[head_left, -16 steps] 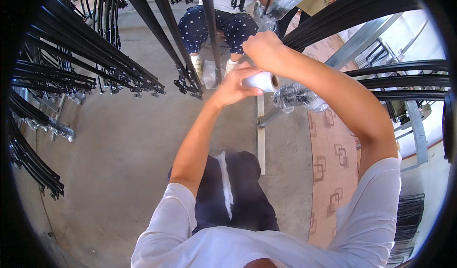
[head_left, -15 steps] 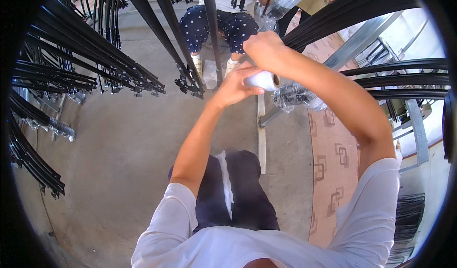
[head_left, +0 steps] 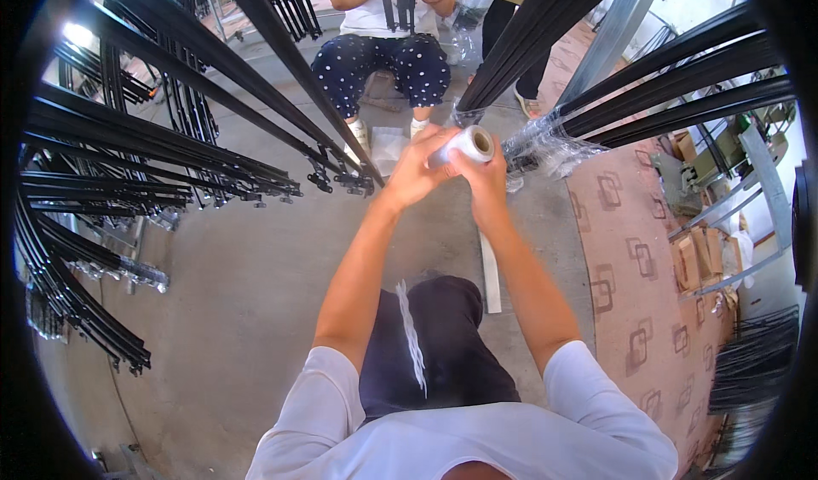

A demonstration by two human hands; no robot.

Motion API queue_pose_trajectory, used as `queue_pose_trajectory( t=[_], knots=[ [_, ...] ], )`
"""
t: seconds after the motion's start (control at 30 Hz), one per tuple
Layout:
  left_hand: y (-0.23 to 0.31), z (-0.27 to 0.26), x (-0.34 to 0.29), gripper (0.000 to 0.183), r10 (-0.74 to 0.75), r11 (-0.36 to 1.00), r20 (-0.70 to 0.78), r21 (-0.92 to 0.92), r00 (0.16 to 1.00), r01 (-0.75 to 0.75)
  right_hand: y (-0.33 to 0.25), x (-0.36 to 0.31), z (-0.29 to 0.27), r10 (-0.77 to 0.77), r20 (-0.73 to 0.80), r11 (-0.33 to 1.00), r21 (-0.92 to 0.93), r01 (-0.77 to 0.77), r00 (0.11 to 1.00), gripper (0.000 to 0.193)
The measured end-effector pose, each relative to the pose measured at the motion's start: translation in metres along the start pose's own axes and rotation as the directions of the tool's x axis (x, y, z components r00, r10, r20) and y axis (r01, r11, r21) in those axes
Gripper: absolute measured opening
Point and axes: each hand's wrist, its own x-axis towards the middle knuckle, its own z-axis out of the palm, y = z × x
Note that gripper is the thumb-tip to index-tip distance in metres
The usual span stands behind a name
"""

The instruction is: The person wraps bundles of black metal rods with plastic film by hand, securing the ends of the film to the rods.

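Note:
A small white roll of plastic film (head_left: 446, 153) is between my two hands, its open cardboard core tilted up to the right. My left hand (head_left: 413, 171) has its fingers wrapped around the roll's left side. From the right, my right hand (head_left: 486, 180) grips the roll near its core end. Just beyond the roll, a bundle of black rods (head_left: 520, 64) slants down, with clear film around its lower end. To the right of my hands, crumpled clear film (head_left: 550, 146) wraps the ends of another group of black rods (head_left: 673, 109).
Many black rods (head_left: 136, 143) hang along the left. A seated person in dotted trousers (head_left: 382, 64) works across from me; another person's dark-clad leg (head_left: 528, 71) stands behind. A patterned pink floor covering (head_left: 626, 284) lies to the right, near cardboard boxes (head_left: 697, 258). A white strip (head_left: 490, 271) lies on the floor.
My right hand has come down from above the rods onto the roll beside my left hand. The roll's core end has turned upward. My view has shifted, showing more of the seated person.

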Motion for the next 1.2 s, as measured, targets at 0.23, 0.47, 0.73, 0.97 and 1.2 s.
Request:
queue_pose_trajectory(
  t=[0.23,0.47,0.73,0.97,1.2],
  knots=[
    [0.002,-0.011,0.041,0.033,0.030,0.990,-0.212,-0.129,0.977,-0.058,-0.008,-0.001,-0.001,-0.152,0.073,0.952,-0.257,0.166,0.986,0.032],
    [-0.005,-0.024,0.051,0.030,-0.143,0.904,0.141,-0.384,0.980,0.187,-0.034,0.037,-0.024,-0.209,0.005,0.946,-0.254,0.204,0.978,0.035],
    [-0.002,-0.021,0.029,0.036,-0.121,0.787,-0.069,-0.615,0.990,0.053,-0.028,0.119,0.033,-0.087,0.108,0.978,-0.182,0.106,0.990,0.028],
    [-0.002,-0.008,0.017,0.027,-0.125,0.978,-0.750,-0.202,0.649,-0.046,-0.007,0.118,0.063,0.173,0.630,0.977,-0.015,-0.211,0.757,0.023],
    [-0.002,-0.032,0.021,0.054,-0.405,0.668,-0.216,-0.733,0.888,0.127,-0.007,0.115,0.063,0.135,0.617,0.987,-0.013,-0.162,0.775,0.039]
  ],
)
